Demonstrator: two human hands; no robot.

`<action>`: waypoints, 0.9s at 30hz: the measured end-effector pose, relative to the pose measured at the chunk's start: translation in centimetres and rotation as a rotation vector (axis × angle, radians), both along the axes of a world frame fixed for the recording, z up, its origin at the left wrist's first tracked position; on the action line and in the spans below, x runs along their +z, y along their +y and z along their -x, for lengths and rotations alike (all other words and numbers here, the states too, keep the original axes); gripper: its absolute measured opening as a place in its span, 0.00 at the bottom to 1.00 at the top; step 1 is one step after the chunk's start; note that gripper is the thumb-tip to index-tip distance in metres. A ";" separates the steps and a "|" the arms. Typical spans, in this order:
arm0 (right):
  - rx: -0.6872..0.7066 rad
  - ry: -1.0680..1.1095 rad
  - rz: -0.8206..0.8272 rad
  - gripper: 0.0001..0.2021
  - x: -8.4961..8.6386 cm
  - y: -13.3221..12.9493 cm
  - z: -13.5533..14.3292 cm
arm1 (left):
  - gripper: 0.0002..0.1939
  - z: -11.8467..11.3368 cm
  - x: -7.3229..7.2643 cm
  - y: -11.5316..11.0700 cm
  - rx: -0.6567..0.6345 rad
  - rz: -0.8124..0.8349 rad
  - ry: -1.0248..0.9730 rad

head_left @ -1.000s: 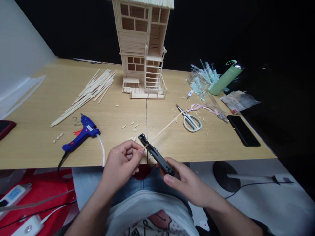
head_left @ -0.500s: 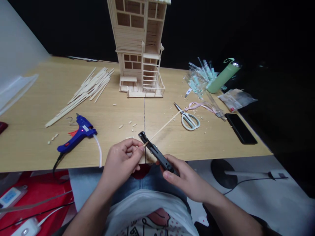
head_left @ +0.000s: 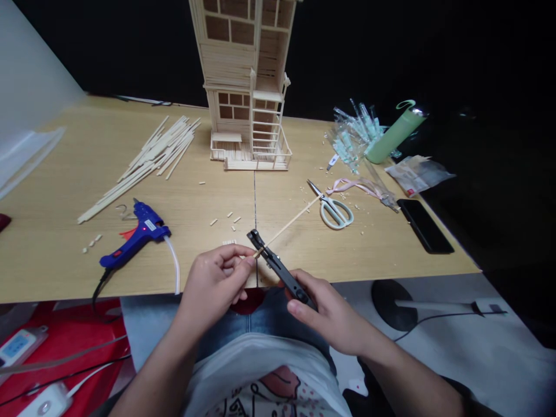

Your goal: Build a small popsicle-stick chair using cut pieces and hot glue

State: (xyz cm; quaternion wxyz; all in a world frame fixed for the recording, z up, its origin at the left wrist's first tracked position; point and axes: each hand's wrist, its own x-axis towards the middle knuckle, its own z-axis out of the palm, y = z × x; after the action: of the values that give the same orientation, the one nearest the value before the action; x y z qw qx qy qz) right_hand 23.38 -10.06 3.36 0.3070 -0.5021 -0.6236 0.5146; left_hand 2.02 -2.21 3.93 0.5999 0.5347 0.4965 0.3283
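Note:
My left hand (head_left: 219,278) pinches the near end of a thin wooden stick (head_left: 290,222) between thumb and fingers. The stick slants away up to the right, and its far end lies by the scissors (head_left: 333,209). My right hand (head_left: 324,313) is wrapped round the handles of a long black hand cutter (head_left: 281,272). The head of the cutter crosses the stick just beyond my left fingertips; whether its jaws press on the wood cannot be made out. Short cut stick pieces (head_left: 230,215) lie on the table beyond my hands.
A model house of sticks (head_left: 247,116) stands at the back. Left are a stick pile (head_left: 147,162) and a blue glue gun (head_left: 143,231) with its cord. Right are a green bottle (head_left: 397,134), plastic-wrapped sticks (head_left: 354,136), a plastic bag (head_left: 419,175) and a black phone (head_left: 425,227).
The cutter's head has shifted slightly to the right and turned a little about the stick. Both hands keep their grips, and the view has tilted slightly.

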 end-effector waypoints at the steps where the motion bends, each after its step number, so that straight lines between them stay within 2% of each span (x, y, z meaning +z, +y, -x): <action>1: 0.002 -0.002 -0.001 0.17 0.0 0.0 0.0 | 0.15 0.1 0.0 0.0 -0.001 -0.003 0.003; 6: 0.006 -0.028 -0.012 0.16 -0.2 0.1 0.0 | 0.16 0.1 -0.2 -0.1 0.000 -0.005 0.005; 12: -0.023 -0.192 -0.010 0.14 -0.7 0.2 0.2 | 0.14 -0.4 -0.3 -0.1 -0.035 -0.078 0.066; 20: -0.075 -0.301 0.046 0.13 -3.0 -1.1 0.4 | 0.13 -0.7 -2.1 -0.9 -0.128 -0.213 0.188; 27: -0.124 -0.256 0.110 0.16 -5.0 -3.1 1.1 | 0.14 -0.2 -2.6 -2.5 -0.194 -0.227 0.250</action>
State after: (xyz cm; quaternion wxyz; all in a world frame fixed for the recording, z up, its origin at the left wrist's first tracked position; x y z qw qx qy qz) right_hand 22.31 -13.12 -1.64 0.2280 -0.6175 -0.5961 0.4598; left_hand 2.22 -4.69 1.30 0.4981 0.6809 0.4730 0.2539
